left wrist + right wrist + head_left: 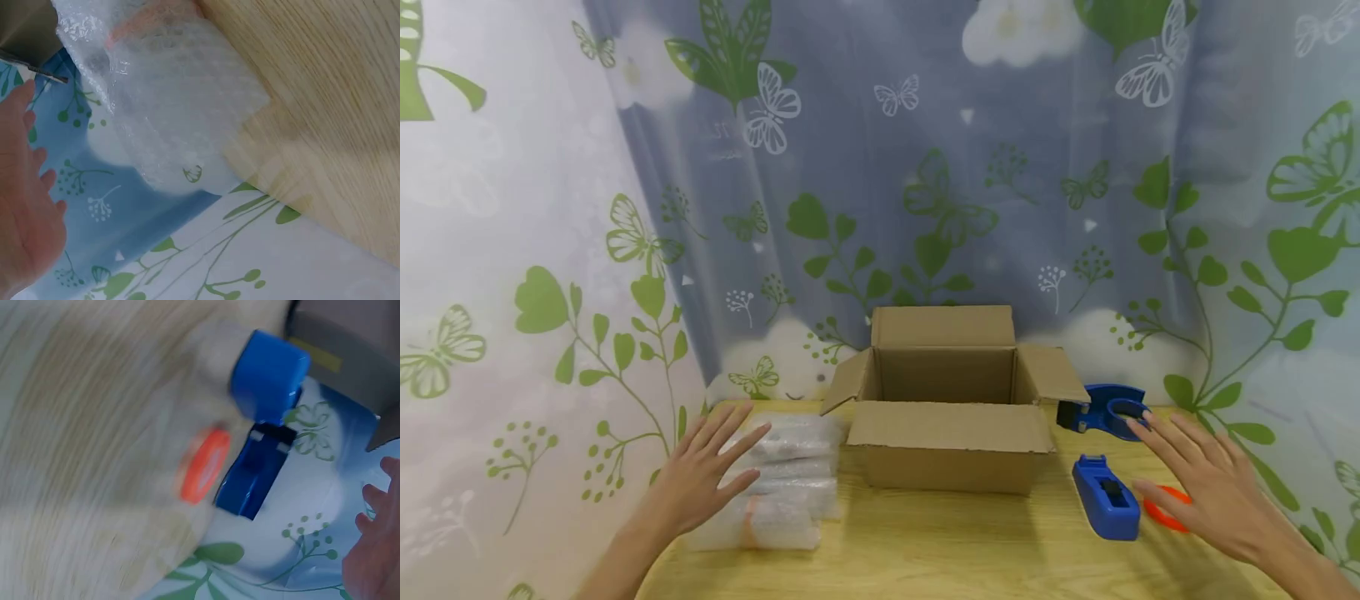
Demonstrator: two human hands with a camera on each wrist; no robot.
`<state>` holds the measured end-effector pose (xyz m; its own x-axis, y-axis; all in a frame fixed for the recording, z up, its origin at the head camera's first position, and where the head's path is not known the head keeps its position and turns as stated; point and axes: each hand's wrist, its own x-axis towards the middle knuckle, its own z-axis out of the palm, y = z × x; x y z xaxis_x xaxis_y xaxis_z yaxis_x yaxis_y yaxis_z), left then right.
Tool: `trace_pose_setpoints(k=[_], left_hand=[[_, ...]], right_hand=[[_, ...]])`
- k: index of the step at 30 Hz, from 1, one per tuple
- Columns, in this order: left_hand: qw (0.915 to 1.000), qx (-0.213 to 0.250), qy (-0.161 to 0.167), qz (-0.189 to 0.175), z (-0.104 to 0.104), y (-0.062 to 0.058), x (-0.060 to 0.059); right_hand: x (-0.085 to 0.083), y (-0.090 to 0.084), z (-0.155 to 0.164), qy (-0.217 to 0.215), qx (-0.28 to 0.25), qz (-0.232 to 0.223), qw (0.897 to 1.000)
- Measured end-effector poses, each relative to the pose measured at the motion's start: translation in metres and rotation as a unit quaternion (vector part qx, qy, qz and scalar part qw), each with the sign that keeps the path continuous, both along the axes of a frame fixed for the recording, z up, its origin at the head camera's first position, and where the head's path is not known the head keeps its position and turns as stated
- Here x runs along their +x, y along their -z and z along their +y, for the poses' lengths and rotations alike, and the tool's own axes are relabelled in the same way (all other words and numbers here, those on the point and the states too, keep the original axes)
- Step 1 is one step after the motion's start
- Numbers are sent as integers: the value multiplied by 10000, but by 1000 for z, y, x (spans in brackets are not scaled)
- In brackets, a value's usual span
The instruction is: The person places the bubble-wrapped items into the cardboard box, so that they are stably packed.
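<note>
An open cardboard box [951,471] stands at the back middle of the table, its flaps folded outward. My left hand [703,471], fingers spread, hovers at the left by several bubble-wrapped bundles [790,525]; an orange band shows on the nearest one. Over on the right, my right hand [1210,483] is spread too, holding nothing. Close to it are a blue tape dispenser [1107,500], a blue hand-held tape gun [1105,410] and an orange ring-shaped roll [1167,510], which the hand partly covers in the head view.
The light wooden table [940,558] ends against a patterned curtain [925,167] with leaves and butterflies, which also hangs along both sides. The box's right flap [1051,373] reaches out close to the tape gun.
</note>
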<state>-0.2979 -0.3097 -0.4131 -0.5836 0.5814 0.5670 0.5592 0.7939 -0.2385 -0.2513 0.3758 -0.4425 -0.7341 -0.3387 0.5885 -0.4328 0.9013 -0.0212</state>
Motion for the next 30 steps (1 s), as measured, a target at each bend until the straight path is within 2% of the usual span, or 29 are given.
trace_pose_setpoints(k=[3,8,12,15,17,24,27,30], left_hand=[[9989,70,-120,-456,-4,1,7],[9915,372,-378,-1187,-12,3,17],[9800,719,-490,-1790,-20,4,22],[9720,904,-507,-2109,-24,4,25],[9665,1011,-528,-2300,-26,4,26],[9418,1293,-666,-3031,-31,7,29],[9401,1232,-599,-3120,-33,11,29],[9446,1074,-430,-3072,-33,14,28]], right_hand=[[-2,-10,-10,-218,-828,-461,9953],[-7,-32,-30,-641,-1995,-1186,9706],[-10,-50,-49,-811,-2456,-1715,9506],[-13,-62,-63,-961,-2679,-1878,9401],[-18,-68,-73,-1054,-2757,-1864,9371],[-39,-77,-101,-1026,-2490,-1910,9439],[-46,-76,-111,-1060,-2439,-1975,9435],[-50,-75,-119,-1063,-2429,-2013,9430]])
